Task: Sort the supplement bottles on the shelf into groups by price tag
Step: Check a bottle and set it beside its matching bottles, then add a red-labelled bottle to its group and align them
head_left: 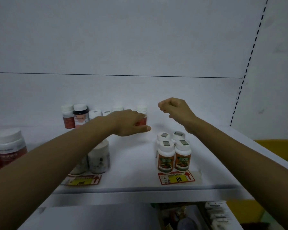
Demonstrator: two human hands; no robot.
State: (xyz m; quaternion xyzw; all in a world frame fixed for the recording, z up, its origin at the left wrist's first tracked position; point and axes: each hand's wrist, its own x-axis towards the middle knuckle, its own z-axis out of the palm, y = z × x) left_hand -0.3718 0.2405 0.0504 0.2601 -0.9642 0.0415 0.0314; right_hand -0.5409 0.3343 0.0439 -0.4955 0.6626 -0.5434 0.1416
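Observation:
At the back of the white shelf stands a white-capped bottle with a red label. My left hand reaches to it, fingers round its left side and thumb in front of its base. More bottles stand in the back row to the left. My right hand hovers to the right of that bottle, curled into a fist that holds nothing. Several green-and-orange-labelled bottles stand grouped behind a yellow price tag reading 88. Two grey-labelled bottles stand behind another yellow price tag, partly hidden by my left forearm.
Large white-capped jars with red labels stand at the far left. A slotted upright marks the shelf's right side. Below the front edge, a lower shelf holds small white boxes.

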